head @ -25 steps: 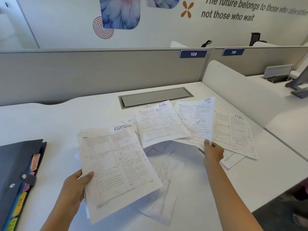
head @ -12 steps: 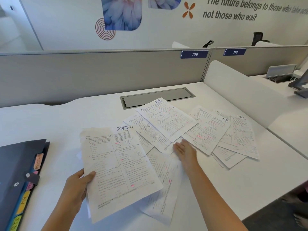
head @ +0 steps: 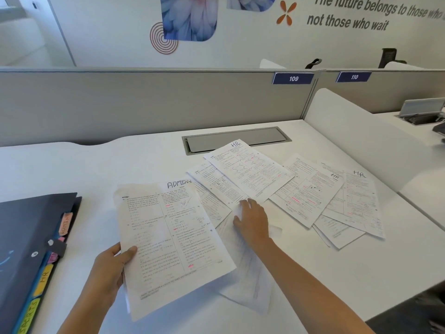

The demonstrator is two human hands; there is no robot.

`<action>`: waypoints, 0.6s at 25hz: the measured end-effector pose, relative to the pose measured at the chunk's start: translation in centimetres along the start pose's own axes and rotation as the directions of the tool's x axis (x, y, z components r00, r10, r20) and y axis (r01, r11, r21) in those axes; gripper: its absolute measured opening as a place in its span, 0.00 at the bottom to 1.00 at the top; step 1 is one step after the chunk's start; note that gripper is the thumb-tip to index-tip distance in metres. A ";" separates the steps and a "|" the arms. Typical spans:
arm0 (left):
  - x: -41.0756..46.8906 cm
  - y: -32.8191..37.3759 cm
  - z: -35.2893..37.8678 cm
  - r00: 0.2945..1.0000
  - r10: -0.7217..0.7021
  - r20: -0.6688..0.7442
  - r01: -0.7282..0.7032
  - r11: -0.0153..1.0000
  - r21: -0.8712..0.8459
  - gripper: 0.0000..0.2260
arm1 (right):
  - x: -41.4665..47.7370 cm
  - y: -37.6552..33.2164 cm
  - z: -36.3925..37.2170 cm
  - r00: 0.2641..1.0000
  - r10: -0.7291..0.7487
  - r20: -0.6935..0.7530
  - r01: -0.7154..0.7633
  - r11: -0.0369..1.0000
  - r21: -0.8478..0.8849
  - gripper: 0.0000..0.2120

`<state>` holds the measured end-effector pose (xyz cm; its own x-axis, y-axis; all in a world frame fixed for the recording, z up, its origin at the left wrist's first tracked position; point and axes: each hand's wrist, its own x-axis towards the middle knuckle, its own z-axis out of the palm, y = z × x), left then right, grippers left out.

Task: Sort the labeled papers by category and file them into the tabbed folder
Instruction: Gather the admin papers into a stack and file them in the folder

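Head view: left hand (head: 109, 268) pinches the ADMIN sheet (head: 171, 239) aloft as a collected pile, while right hand (head: 252, 221) presses open-fingered onto loose papers (head: 305, 189), apparently hunting another match.

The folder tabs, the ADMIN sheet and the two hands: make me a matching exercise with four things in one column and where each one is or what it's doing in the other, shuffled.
Things:
1. ADMIN sheet
2. right hand
3. yellow HR tab
4. topmost HR sheet

Places or states:
A. sticks out of the dark folder's edge
B. lies nearest the grey desk hatch
C. held up by the left hand
D. rests on loose papers mid-desk

Pairs: 1-C, 2-D, 3-A, 4-B
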<state>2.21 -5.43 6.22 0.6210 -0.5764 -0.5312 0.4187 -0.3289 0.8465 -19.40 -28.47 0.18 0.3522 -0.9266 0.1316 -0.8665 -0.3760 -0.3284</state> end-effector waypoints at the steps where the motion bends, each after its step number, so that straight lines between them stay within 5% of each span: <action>1: 0.0 0.0 0.0 1.000 -0.002 -0.001 0.002 1.000 -0.005 0.17 | 0.0 0.1 -0.2 0.998 -0.044 -0.033 0.042 0.997 -0.060 0.19; 7: -0.1 -0.2 0.2 1.000 -0.005 0.009 0.005 1.000 -0.018 0.16 | 1.0 1.6 -1.6 0.980 -0.127 -0.150 0.087 0.965 -0.247 0.25; 11: -0.1 -0.3 0.1 1.000 0.000 0.011 0.000 1.000 -0.023 0.16 | 1.7 1.5 -2.0 0.999 -0.018 -0.046 0.010 0.984 -0.179 0.10; 15: -0.3 -0.4 0.1 1.000 -0.011 0.018 0.011 1.000 -0.017 0.16 | 1.5 0.6 -0.7 0.999 0.045 -0.002 -0.045 0.996 -0.078 0.29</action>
<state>1.83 -5.20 6.08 0.6045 -0.5859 -0.5397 0.4370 -0.3226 0.8396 -19.64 -30.13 0.80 0.3122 -0.9426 0.1186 -0.9063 -0.3329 -0.2604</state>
